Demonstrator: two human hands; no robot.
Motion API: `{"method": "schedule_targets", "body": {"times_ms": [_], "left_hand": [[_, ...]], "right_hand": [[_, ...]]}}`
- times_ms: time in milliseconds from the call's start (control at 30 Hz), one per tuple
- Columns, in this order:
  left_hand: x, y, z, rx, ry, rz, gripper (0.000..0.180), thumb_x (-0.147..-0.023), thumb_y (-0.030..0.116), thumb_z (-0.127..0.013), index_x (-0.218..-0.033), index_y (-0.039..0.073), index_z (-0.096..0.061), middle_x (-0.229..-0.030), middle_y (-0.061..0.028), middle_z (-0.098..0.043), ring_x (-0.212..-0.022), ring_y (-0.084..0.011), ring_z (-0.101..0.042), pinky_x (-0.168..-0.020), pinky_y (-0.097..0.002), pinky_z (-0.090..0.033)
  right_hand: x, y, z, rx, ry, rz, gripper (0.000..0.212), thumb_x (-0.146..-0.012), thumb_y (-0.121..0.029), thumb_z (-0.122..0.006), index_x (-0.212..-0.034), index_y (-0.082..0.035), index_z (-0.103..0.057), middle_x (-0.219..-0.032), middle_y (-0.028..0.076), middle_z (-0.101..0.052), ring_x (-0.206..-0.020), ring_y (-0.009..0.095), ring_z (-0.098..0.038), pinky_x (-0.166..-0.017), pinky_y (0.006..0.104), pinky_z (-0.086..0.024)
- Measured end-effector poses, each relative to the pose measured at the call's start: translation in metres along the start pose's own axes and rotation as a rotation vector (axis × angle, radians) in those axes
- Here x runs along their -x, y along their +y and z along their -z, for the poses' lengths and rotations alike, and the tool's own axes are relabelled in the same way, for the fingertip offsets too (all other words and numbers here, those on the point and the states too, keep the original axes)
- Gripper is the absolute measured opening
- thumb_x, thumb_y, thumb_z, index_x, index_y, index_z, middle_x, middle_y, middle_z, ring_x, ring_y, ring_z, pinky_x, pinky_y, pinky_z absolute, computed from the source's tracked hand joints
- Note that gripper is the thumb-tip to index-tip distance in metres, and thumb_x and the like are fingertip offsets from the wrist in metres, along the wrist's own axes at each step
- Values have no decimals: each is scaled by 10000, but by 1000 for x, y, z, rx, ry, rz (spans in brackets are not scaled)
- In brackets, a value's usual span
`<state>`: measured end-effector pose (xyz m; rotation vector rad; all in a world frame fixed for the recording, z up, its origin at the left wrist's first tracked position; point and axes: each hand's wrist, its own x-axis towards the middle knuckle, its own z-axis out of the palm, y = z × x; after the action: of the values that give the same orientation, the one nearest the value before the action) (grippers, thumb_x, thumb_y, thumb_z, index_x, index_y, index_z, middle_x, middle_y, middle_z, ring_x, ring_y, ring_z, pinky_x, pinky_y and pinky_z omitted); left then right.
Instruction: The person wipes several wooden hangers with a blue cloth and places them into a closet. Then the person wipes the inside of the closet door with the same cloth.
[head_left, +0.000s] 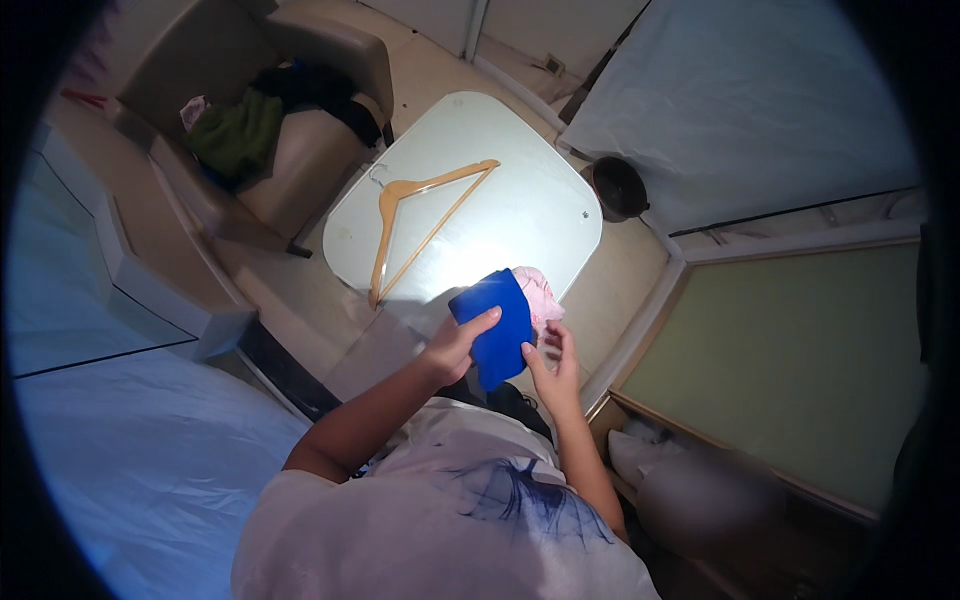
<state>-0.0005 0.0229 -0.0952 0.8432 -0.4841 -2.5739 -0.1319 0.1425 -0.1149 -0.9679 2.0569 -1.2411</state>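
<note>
My left hand (456,347) grips a folded blue cloth (498,322) by its left side, thumb lying on top and the other fingers hidden underneath. A light pink cloth (538,295) shows from behind the blue one, along its right edge; how the two are joined, if at all, cannot be seen. At that same edge is my right hand (558,372), its thumb touching the blue cloth and its loosely bent fingers apart beside the pink cloth's lower end. Beyond the cloths, a wooden clothes hanger (392,215) with a metal hook lies on a white table (530,140).
A beige armchair (310,165) at the far left holds a green garment (235,135) and dark clothes (315,85). Right of the table stands a dark round bin (620,188). Pale sheeting (750,110) hangs at the far right, above a greenish panel (790,350) with a wooden frame.
</note>
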Motion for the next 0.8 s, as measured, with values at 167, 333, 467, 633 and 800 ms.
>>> {"method": "schedule_targets", "body": {"times_ms": [167, 333, 467, 633, 800], "left_hand": [[3, -1, -5, -25, -10, 2, 454, -836, 188, -559, -1211, 34, -355, -1089, -81, -492, -978, -169, -513, -814, -338, -449], [-4, -5, 11, -13, -213, -88, 497, -824, 94, -551, -1257, 51, -311, -1221, -79, -388, -1150, -162, -355, -960, -288, -291], [-2, -8, 16, -391, -8, -94, 568, -749, 92, -630, -1232, 33, -335, -1179, -112, -441, -1076, -185, -444, -912, -318, -373], [-6, -15, 41, -277, 54, 127, 558, -751, 85, -618, -1221, 1, -328, -1133, -160, -470, -1017, -236, -500, -843, -373, -449], [-7, -9, 49, -235, 69, 149, 561, -767, 125, -612, -1217, -22, -310, -1085, -160, -487, -986, -245, -521, -819, -365, -473]], "right_hand": [[-4, -51, -6, 199, -182, 269, 554, -620, -174, -736, -1076, -31, -455, -965, 67, -489, -827, 169, -497, -673, 271, -416], [-5, -35, -20, -39, -59, 125, 323, -740, -104, -626, -1016, 22, -515, -890, 108, -546, -754, 202, -533, -682, 279, -435], [-3, -30, -12, -434, -128, -265, 220, -844, -78, -467, -1027, 20, -539, -891, 44, -593, -761, 119, -529, -691, 248, -428], [-6, -40, 4, -809, 9, -494, 271, -798, -98, -471, -1033, 26, -524, -911, 83, -598, -770, 150, -568, -720, 261, -458], [-7, -39, 31, -864, -18, -467, 314, -767, -148, -495, -1029, 26, -508, -910, 97, -588, -783, 167, -570, -713, 270, -466]]}}
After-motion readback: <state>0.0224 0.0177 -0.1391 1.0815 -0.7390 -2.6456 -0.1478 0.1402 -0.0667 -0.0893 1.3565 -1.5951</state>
